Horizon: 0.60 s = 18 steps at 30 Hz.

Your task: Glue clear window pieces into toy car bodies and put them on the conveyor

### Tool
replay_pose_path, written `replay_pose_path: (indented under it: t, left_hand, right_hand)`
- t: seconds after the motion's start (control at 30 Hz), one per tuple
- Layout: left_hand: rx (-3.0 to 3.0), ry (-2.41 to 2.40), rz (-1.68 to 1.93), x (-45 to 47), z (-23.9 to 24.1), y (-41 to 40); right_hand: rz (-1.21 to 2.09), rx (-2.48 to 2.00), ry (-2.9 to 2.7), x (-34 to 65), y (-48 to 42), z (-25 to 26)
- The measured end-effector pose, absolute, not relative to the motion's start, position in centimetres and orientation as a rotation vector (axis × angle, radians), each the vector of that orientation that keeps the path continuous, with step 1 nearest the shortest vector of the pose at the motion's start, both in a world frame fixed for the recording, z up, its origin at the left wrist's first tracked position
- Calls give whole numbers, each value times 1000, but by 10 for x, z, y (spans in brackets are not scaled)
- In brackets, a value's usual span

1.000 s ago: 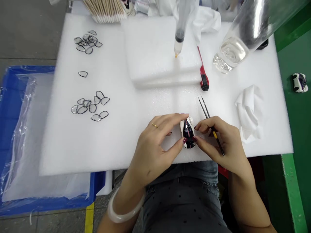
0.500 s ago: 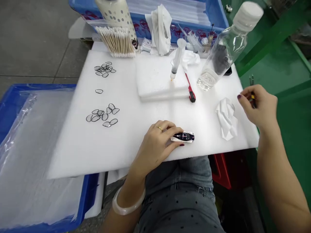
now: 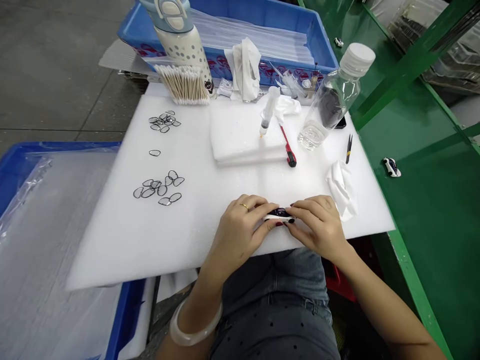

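Observation:
A small black-and-white toy car [image 3: 279,216] lies sideways on the white foam sheet [image 3: 112,250], mostly hidden by my fingers. My left hand [image 3: 240,232], with a ring on one finger, grips its left end. My right hand [image 3: 317,222] grips its right end, the fingertips of both hands nearly meeting over the roof. Fine black tweezers [image 3: 349,148] lie on the foam beyond my right hand, above a crumpled white wipe [image 3: 341,190]. Small clear shaped pieces with black rims [image 3: 161,187] lie in loose groups to the left.
Farther up the foam are a syringe [image 3: 267,111] on a foam block [image 3: 243,135], a red craft knife [image 3: 287,145], a water bottle [image 3: 330,97] and cotton swabs [image 3: 183,85]. Another toy car [image 3: 392,167] stands on the green bench. Blue trays [image 3: 225,30] lie behind and left.
My right hand no longer holds the tweezers, which now lie on the foam. It has returned to the car, which lies sideways. The view has tilted up and shows more of the far side.

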State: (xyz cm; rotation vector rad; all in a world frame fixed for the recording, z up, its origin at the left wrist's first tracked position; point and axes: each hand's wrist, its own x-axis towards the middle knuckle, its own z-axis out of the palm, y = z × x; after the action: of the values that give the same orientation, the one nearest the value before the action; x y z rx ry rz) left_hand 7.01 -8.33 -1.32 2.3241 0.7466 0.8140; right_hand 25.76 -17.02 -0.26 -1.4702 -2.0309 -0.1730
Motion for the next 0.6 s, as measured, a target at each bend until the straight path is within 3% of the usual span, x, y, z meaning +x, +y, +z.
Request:
replay_pose_path:
  t: [0.17, 0.4, 0.5, 0.6]
  left_hand:
    - [2329, 763, 808, 71, -12, -84]
    - [2313, 724, 827, 62, -14, -83]
    - [2336, 711, 881, 62, -15, -79]
    - [2277, 657, 995, 62, -9, -86]
  right_hand:
    - [-183, -1416, -2020, 267, -167, -2]
    - [380, -1574, -2063, 248, -164, 10]
    - [209, -1580, -2034, 266, -170, 16]
    - [-118, -1827, -1621, 326, -207, 20]
